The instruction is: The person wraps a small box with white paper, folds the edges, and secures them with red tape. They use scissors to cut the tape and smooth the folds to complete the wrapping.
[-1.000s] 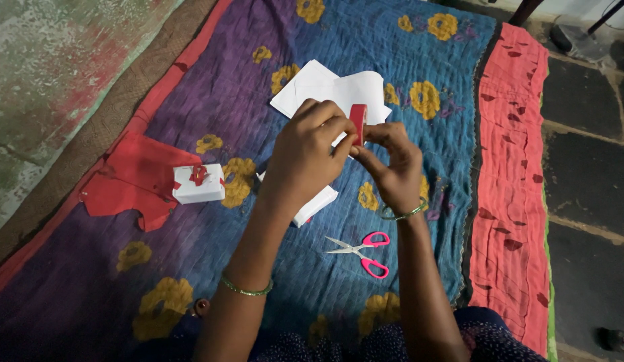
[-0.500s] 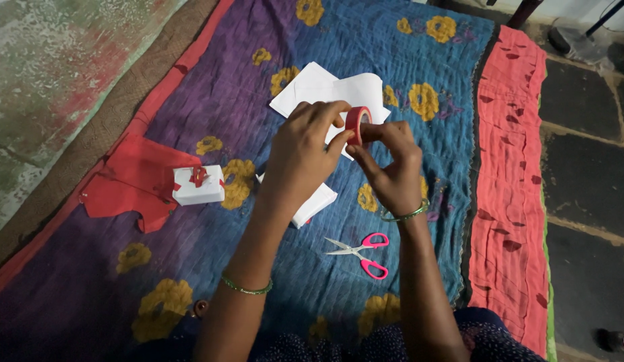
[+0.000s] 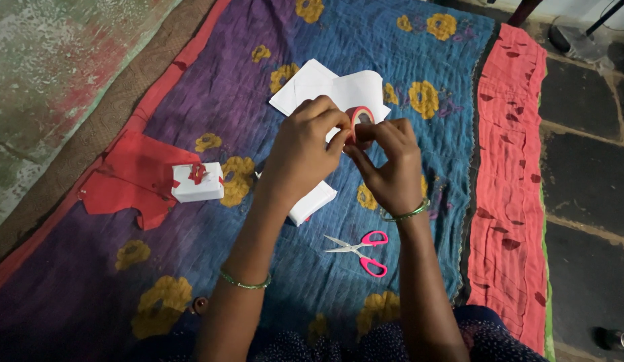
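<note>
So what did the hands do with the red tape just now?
Both hands kept hold of the red tape roll and turned it: a second ago it stood edge-on, now its round hole faces up. The left hand and right hand barely shifted. The scissors, small wrapped box and white papers stayed put.

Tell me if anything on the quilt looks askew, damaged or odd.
Nothing stands out. Both hands hold the red tape roll over the white paper sheets. The pink scissors lie open, and the wrapped white box looks intact.
</note>
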